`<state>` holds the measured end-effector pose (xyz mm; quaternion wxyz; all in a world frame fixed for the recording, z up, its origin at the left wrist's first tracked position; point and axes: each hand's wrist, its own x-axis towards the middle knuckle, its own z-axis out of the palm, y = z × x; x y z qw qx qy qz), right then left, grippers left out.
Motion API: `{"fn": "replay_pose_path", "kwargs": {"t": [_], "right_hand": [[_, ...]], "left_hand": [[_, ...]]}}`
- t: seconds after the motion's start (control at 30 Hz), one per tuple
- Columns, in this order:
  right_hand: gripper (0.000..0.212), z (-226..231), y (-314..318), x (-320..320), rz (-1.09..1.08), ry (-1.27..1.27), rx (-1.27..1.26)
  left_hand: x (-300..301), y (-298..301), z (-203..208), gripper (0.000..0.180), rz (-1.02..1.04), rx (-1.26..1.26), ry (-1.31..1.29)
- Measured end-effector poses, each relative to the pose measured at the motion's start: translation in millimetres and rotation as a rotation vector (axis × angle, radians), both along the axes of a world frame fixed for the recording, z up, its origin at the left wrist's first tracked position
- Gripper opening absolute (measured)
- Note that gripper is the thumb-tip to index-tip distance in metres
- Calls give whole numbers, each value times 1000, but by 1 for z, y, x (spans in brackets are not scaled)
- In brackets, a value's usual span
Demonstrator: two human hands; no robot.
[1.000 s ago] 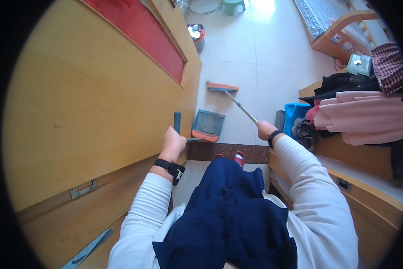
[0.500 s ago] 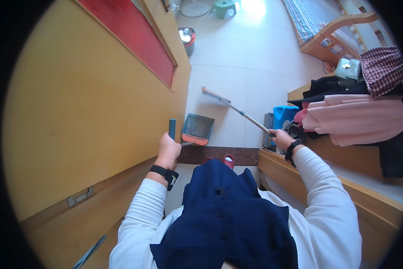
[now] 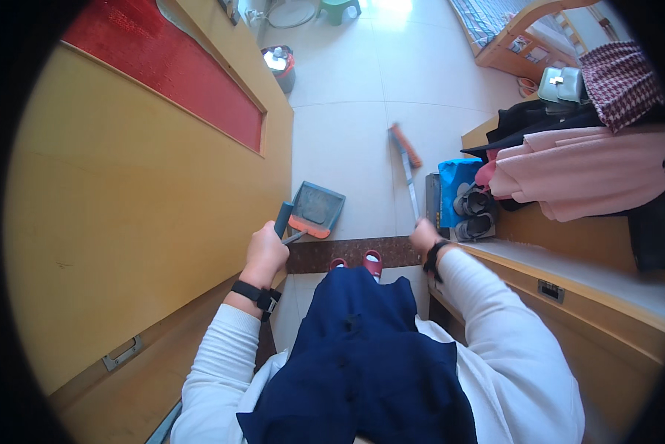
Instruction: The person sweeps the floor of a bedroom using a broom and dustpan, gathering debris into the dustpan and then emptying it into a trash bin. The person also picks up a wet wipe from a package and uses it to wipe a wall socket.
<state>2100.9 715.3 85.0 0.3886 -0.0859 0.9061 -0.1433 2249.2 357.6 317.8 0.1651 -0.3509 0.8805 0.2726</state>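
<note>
Near the wooden door, my left hand (image 3: 267,250) is closed round the handle of a long-handled dustpan (image 3: 319,204). Its grey pan with an orange lip rests on the pale floor just beyond the dark threshold. In my right hand (image 3: 426,238) is the stick of a broom (image 3: 410,180), gripped with the fingers wrapped round it. The broom's head, with orange-brown bristles, is on or just above the floor, farther off and to the right of the pan. It is slightly blurred. A gap of floor lies between the two.
On the left stands a yellow wooden door (image 3: 147,192) with a red panel. Right, a low wooden cabinet holds shoes (image 3: 473,214), a blue bag (image 3: 458,185) and a pink garment (image 3: 584,174). A bin (image 3: 280,70), a green stool (image 3: 340,10) and a bed (image 3: 495,29) are farther off.
My right hand has drawn in to the left, and the broom's head has swung right, away from the dustpan. My left hand has dropped slightly, still on the dustpan's handle. The view has shifted.
</note>
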Motion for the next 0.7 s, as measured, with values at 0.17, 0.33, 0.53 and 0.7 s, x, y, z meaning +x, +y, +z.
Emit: {"fn": "replay_pose_path", "kwargs": {"t": [0.17, 0.33, 0.53, 0.7], "right_hand": [[46, 104, -6, 77, 127, -54, -147], [49, 167, 0, 54, -30, -391, -250], [46, 177, 28, 29, -461, -324, -403], [43, 86, 41, -35, -407, 61, -257]], "left_hand": [[-17, 3, 8, 15, 25, 93, 18], [-21, 9, 5, 11, -23, 36, -15], [-17, 6, 1, 11, 53, 75, 55], [-10, -4, 6, 13, 79, 59, 84]]}}
